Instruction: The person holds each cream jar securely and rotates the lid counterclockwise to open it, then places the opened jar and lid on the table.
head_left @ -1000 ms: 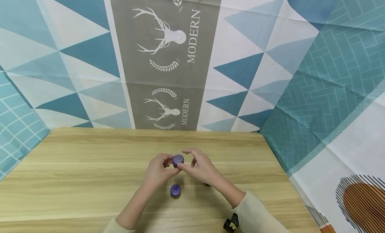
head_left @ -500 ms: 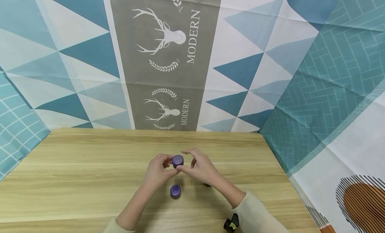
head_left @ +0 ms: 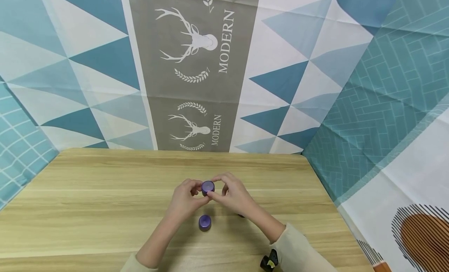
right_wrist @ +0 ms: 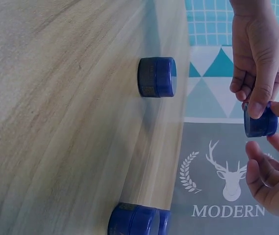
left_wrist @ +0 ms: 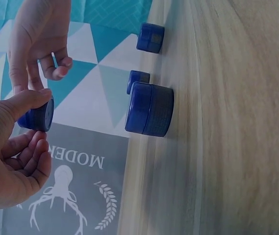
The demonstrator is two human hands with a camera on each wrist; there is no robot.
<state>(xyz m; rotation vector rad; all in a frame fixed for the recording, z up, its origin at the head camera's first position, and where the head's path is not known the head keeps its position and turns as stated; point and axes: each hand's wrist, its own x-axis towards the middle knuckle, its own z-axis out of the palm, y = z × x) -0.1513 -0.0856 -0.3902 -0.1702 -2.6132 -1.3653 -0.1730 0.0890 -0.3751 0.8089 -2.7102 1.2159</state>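
Observation:
Both hands hold one small round screw-top jar [head_left: 208, 187] above the table, purple in the head view and blue in the wrist views. My left hand [head_left: 184, 200] grips its lower part from the left, thumb and fingers on opposite sides. From the right, my right hand [head_left: 233, 192] pinches the lid between thumb and forefinger; its other fingers curl loosely. A similar jar [head_left: 205, 223] stands upright on the table below the hands. Another jar [head_left: 241, 215] is mostly hidden under the right wrist. In the left wrist view, a further small jar [left_wrist: 138, 81] shows behind the nearest one.
The wooden table [head_left: 105, 217] reaches back to a patterned cloth wall [head_left: 189, 85] with deer prints. Another cloth [head_left: 382, 147] hangs along the right edge. A small black device with a yellow patch [head_left: 269, 260] sits by the right sleeve.
The right forefinger has closed in from just off the lid onto its edge, while the thumb stays at the front. The left hand and the jar hold nearly the same position.

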